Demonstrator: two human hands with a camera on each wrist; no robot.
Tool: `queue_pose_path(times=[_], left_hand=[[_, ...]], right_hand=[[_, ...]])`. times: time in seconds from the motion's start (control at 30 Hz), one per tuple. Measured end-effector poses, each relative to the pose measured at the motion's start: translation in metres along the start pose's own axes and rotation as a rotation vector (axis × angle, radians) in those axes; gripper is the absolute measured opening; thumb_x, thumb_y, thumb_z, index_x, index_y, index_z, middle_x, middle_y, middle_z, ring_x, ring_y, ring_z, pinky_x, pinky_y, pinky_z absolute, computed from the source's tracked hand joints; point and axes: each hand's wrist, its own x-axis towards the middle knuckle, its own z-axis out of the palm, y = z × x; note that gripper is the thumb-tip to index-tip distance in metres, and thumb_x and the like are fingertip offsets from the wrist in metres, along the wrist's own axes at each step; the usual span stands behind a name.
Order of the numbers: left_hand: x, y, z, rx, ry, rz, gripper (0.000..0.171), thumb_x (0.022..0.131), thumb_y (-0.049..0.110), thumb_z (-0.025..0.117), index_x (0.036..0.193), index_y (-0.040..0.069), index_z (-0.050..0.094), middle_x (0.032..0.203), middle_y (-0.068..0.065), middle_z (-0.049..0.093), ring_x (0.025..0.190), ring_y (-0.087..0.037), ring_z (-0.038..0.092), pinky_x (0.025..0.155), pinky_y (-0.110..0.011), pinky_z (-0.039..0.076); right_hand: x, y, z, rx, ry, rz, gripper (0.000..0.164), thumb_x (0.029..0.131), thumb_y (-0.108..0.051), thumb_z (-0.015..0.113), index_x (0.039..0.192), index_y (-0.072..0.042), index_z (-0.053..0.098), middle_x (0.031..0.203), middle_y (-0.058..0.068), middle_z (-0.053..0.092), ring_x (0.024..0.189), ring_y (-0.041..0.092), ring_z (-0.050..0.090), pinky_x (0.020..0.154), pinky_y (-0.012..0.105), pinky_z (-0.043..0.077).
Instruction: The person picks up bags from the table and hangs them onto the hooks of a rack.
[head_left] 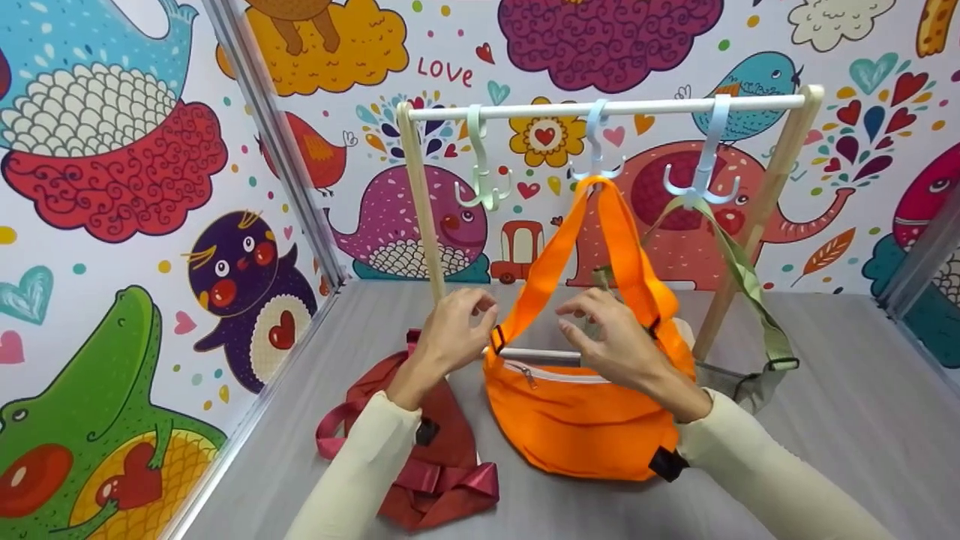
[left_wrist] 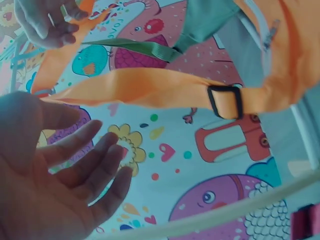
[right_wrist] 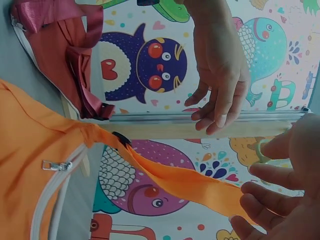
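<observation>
An orange waist bag (head_left: 585, 435) hangs by its looped strap (head_left: 551, 262) from the blue middle hook (head_left: 597, 142). Its body reaches down to the grey tabletop, zipper facing me. My left hand (head_left: 459, 322) is beside the strap's left side near the black buckle (left_wrist: 226, 102), fingers loosely bent and holding nothing. In the head view my right hand (head_left: 619, 341) overlaps the bag's top between the two strap lengths. The right wrist view shows that hand's fingers (right_wrist: 272, 200) relaxed and spread, right by the orange strap.
A dark red bag (head_left: 450, 420) with shiny straps lies on the tabletop (head_left: 277, 465) at left. From the right hook (head_left: 703, 165) hangs a green-strapped bag (head_left: 750, 285). A pale green hook (head_left: 481, 165) hangs bare on the rack's white bar (head_left: 525, 111). Patterned walls (head_left: 375, 45) stand behind and left.
</observation>
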Motion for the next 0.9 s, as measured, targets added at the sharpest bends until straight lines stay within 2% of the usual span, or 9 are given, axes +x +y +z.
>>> queue_pose_path(times=[0.13,0.3,0.47,0.53,0.67,0.77,0.9], left_hand=[[-0.008,-0.010,-0.003,0.028,-0.039,-0.022,0.016,0.098,0.020,0.061,0.103,0.007,0.070,0.097,-0.008,0.068,0.092,-0.025,0.061,0.086,-0.041,0.054],[-0.017,-0.024,-0.003,0.041,-0.077,-0.021,0.017,0.098,0.018,0.061,0.104,0.005,0.069,0.095,-0.009,0.068,0.087,-0.026,0.061,0.082,-0.041,0.054],[-0.028,-0.038,-0.001,0.065,-0.165,-0.074,0.016,0.098,0.020,0.061,0.104,0.007,0.069,0.091,-0.006,0.066,0.080,-0.022,0.059,0.075,-0.037,0.054],[-0.032,-0.042,0.000,0.068,-0.213,-0.098,0.016,0.098,0.022,0.061,0.101,0.008,0.070,0.087,-0.005,0.065,0.075,-0.019,0.057,0.071,-0.035,0.053],[-0.039,-0.051,0.002,0.063,-0.320,-0.094,0.018,0.099,0.023,0.061,0.097,0.009,0.071,0.081,-0.001,0.062,0.068,-0.016,0.053,0.066,-0.031,0.049],[-0.044,-0.056,0.002,0.056,-0.419,-0.129,0.020,0.100,0.026,0.059,0.096,0.010,0.070,0.075,0.000,0.056,0.065,-0.015,0.050,0.062,-0.030,0.045],[-0.053,-0.063,0.002,0.053,-0.538,-0.210,0.023,0.101,0.031,0.056,0.097,0.012,0.068,0.071,0.000,0.048,0.064,-0.016,0.047,0.061,-0.030,0.041]], right_hand=[[-0.004,0.001,0.012,-0.027,-0.062,-0.012,0.014,0.095,-0.014,0.066,0.108,-0.009,0.070,0.104,0.004,0.065,0.095,0.023,0.059,0.083,0.042,0.050],[-0.010,0.002,0.029,-0.010,-0.140,-0.049,0.012,0.095,-0.015,0.066,0.105,-0.008,0.070,0.098,0.002,0.064,0.094,0.021,0.061,0.083,0.041,0.053],[-0.019,0.004,0.047,0.011,-0.219,-0.060,0.012,0.097,-0.017,0.064,0.104,-0.010,0.069,0.099,0.001,0.064,0.094,0.018,0.062,0.085,0.039,0.054],[-0.023,0.005,0.055,0.020,-0.253,-0.059,0.012,0.096,-0.016,0.064,0.105,-0.009,0.069,0.099,0.002,0.065,0.094,0.019,0.062,0.086,0.040,0.053],[-0.032,0.008,0.071,0.037,-0.317,-0.073,0.012,0.095,-0.013,0.065,0.104,-0.006,0.069,0.099,0.004,0.066,0.092,0.022,0.062,0.083,0.041,0.053],[-0.037,0.006,0.082,0.047,-0.376,-0.072,0.014,0.095,-0.013,0.064,0.105,-0.004,0.069,0.100,0.007,0.065,0.092,0.025,0.063,0.083,0.040,0.053],[-0.042,0.003,0.095,0.062,-0.434,-0.079,0.014,0.096,-0.013,0.063,0.105,-0.005,0.069,0.100,0.008,0.065,0.093,0.026,0.062,0.084,0.037,0.052]])
